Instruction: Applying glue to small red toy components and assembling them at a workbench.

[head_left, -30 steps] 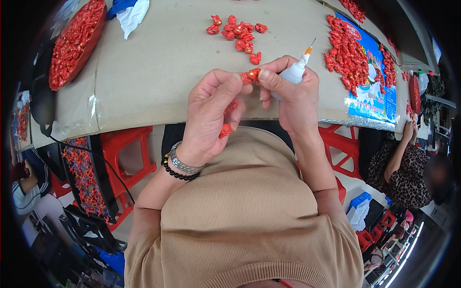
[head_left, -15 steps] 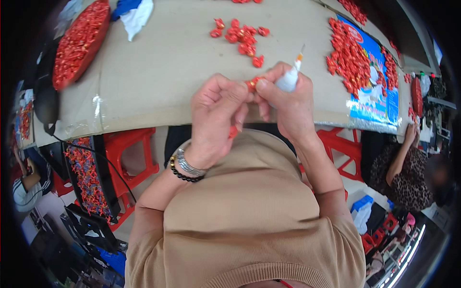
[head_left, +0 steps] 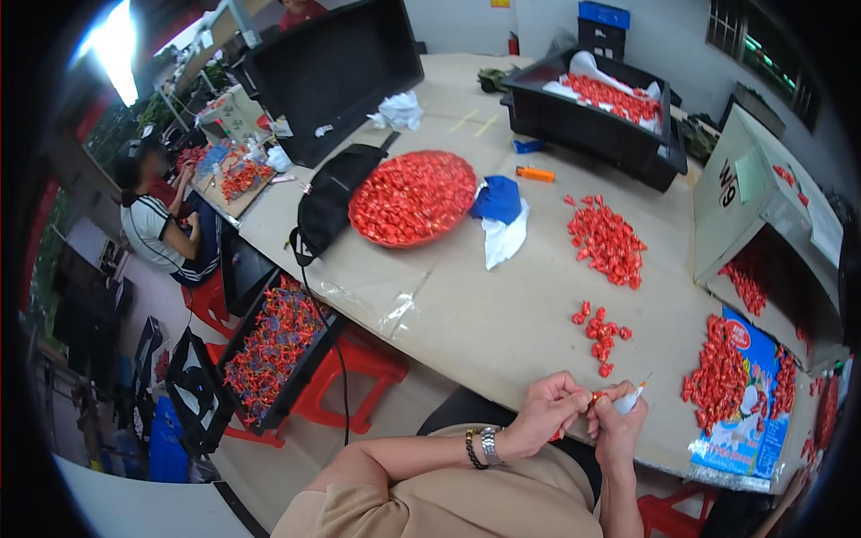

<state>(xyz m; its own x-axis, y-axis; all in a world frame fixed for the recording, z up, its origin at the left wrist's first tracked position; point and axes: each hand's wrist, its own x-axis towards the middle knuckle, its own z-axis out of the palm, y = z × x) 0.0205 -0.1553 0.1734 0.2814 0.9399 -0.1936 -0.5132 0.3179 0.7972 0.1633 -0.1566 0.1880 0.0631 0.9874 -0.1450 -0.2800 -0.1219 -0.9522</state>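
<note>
Fingers (head_left: 571,405) still hold red piece (head_left: 595,397) and bottle (head_left: 628,402), view swung leftward.

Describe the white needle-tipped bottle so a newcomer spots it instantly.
Find the near edge of the beige table. There, the right hand holds the white plastic bottle. Its orange-based needle sets it apart from the small glossy red pieces nearby.

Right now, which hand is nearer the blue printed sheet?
Right: the right hand is left of the blue printed sheet; the left hand is farther left, beyond the right.
</note>
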